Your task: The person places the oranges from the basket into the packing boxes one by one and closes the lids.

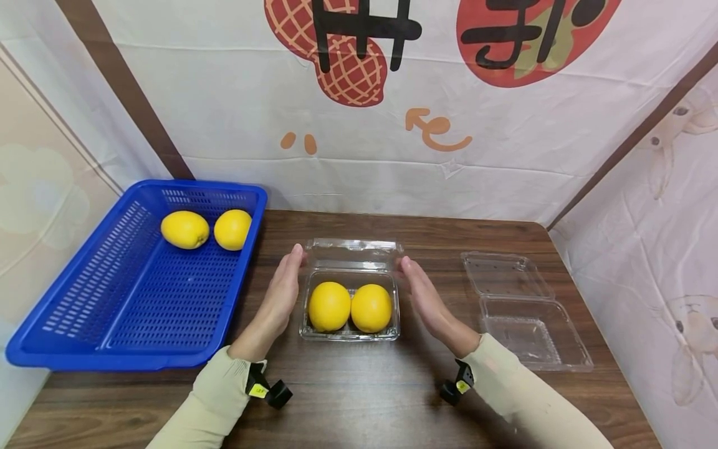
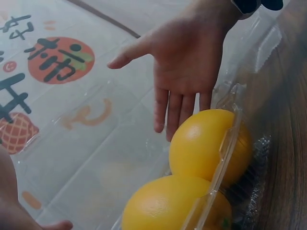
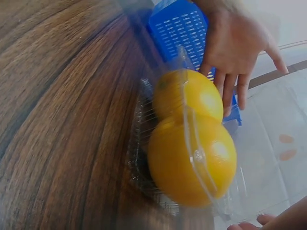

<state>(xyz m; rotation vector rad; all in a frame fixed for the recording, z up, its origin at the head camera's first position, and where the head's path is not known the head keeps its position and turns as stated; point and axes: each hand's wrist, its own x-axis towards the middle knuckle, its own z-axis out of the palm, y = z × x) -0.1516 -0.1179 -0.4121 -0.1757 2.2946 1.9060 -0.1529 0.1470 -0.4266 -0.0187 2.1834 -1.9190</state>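
Observation:
Two oranges [image 1: 330,307] sit side by side in the base of a clear plastic clamshell box [image 1: 350,337]. The box's lid [image 1: 354,255] stands raised at the back. My left hand [image 1: 278,296] is at the box's left side, fingers straight, fingertips near the lid's left edge. On the opposite side, my right hand [image 1: 430,302] has its fingertips by the lid's right edge, fingers straight too. In the left wrist view the right hand [image 2: 189,57] shows its flat palm, thumb spread. The right wrist view shows the left hand [image 3: 235,45] palm-on, beyond the oranges.
A blue perforated basket [image 1: 168,360] stands at the left with two more yellow-orange fruits [image 1: 185,229] at its far end. Another clear clamshell box [image 1: 524,324] lies unfolded on the wooden table [image 1: 359,399] at the right. A printed cloth [image 1: 359,181] hangs behind the table.

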